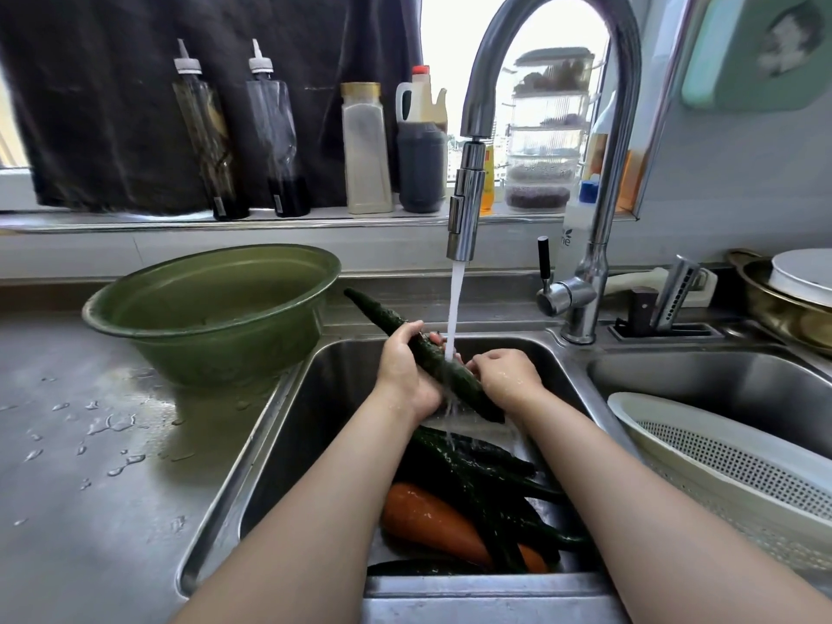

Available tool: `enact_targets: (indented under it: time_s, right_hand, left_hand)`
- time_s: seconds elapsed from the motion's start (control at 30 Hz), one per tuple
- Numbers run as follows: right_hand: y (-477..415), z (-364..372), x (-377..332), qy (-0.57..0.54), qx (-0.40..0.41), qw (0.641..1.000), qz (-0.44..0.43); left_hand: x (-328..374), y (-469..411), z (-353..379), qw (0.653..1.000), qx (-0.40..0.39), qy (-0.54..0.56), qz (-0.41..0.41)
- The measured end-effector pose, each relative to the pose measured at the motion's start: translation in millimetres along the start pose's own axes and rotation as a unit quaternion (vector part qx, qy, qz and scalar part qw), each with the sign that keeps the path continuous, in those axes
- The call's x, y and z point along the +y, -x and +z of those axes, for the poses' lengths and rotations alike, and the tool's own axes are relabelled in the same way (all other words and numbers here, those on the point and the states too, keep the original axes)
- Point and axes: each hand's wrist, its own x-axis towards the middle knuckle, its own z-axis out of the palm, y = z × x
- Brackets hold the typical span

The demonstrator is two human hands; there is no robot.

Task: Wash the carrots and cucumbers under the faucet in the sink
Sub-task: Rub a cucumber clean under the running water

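Left hand and right hand grip a slanted cucumber under the faucet.

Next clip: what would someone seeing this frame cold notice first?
At centre, the left hand and right hand grip a long dark cucumber slantwise under the stream from the tall chrome faucet. Below them in the sink lie more cucumbers and an orange carrot. A big green bowl sits on the wet counter at left.
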Motion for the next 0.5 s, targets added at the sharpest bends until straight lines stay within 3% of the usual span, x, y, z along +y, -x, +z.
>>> enact_targets:
  time_s: [0.13, 0.5]
  right_hand:
    - [5.1, 2.6, -1.0, -0.070, -0.038, 0.996, 0.046]
    - [6.1, 5.6, -1.5, -0.171, -0.076, 0.982, 0.041]
  left_hand:
    - [-4.7, 3.7, 0.2, 0.998, 0.005, -0.042, -0.040]
    - [-3.6, 11.3, -3.5, 0.991, -0.010, -0.101, -0.089]
